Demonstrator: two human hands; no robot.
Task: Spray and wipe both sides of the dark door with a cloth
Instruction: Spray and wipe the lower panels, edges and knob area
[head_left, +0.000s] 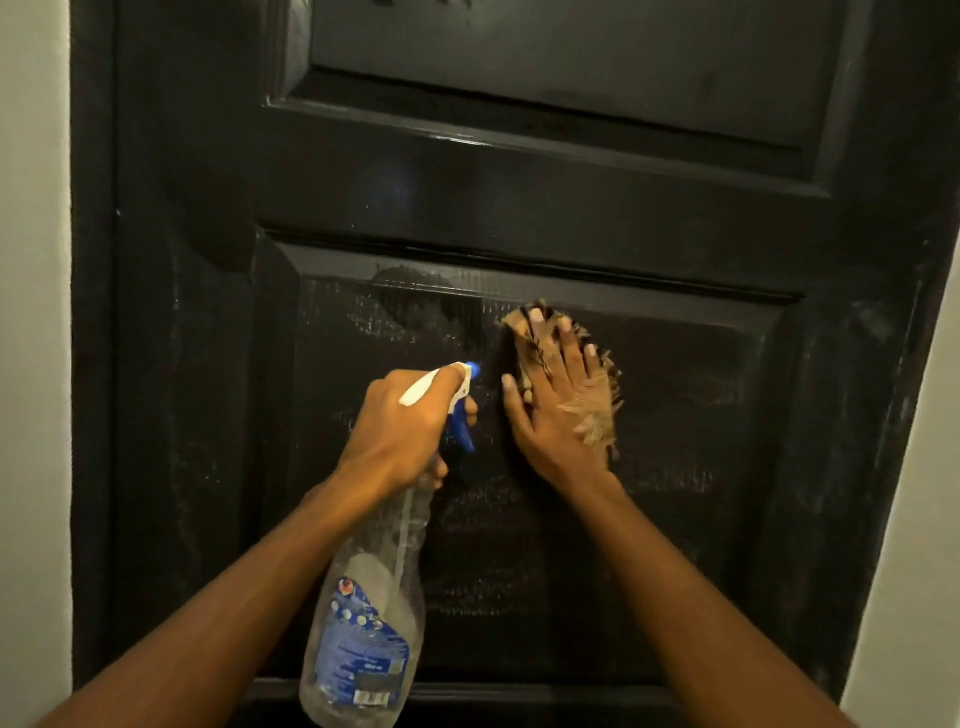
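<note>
We face the black painted wooden panel door (519, 182), which fills nearly the whole view, with pale wall (31, 312) showing at either edge. Our right hand (556, 410) lies flat with fingers spread, pressing a tan, fringed cloth (597, 410) against the upper part of the door's lower recessed panel, just under its top moulding. Our left hand (410, 421) is curled around the neck of a clear plastic spray bottle with a blue label and a white-and-blue trigger head (363, 613). The nozzle points at the door just beside the cloth, and the bottle's body hangs down towards us. The panel around the cloth carries dull, streaky smears, with a wet-looking patch up and to the left.
</note>
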